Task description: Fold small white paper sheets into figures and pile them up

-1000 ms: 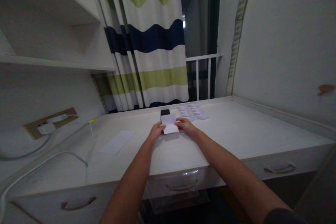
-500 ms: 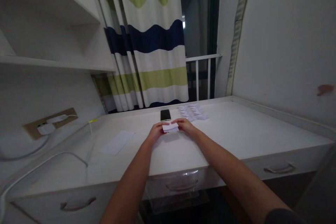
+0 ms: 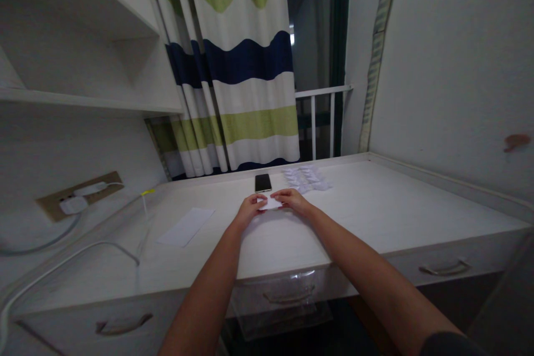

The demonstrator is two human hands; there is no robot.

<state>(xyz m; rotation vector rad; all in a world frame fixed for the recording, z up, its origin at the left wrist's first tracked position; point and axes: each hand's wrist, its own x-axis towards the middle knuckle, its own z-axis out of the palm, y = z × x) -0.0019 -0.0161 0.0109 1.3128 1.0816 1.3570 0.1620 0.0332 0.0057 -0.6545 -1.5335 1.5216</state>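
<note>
The left hand and right hand have their fingers closed on a folded white paper on the surface; small paper pieces lie at one o'clock, a flat sheet at nine.

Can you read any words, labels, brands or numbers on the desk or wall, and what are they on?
Nothing is readable.
The white paper shows no text.
The phone shows none.
The paper pieces and the sheet show none legible.
The yellow tag and wall socket are too small or blurred to read.
</note>
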